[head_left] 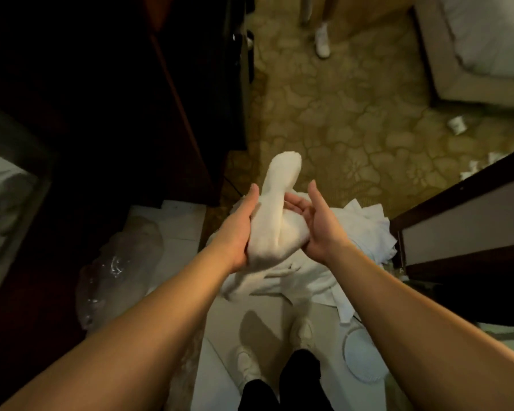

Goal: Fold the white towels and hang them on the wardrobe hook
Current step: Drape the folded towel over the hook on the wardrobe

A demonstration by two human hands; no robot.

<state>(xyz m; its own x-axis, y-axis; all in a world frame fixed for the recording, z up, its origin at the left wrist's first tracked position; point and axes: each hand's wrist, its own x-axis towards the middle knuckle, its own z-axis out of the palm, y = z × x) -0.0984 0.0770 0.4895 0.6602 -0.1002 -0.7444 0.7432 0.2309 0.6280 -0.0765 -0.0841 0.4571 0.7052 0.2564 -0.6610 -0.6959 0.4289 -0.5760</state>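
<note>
Towel [275, 221]: white, rolled lengthwise, held up between both hands, one end pointing away.
Left hand [240, 229]: gripping the roll's left side.
Right hand [315, 223]: cupped against the right side, fingers loosely bent.
Towel pile [365, 229]: white, crumpled, below the hands.
Carpet [353, 120]: patterned, beige.

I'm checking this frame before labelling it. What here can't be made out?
Head view:
- Wardrobe: too dark, no hook can be made out.
- Towel: its fold is hidden between the left hand and right hand.
- Towel pile: count unclear, bunched and overlapped.
- Person at top: cut off by the edge.
</note>
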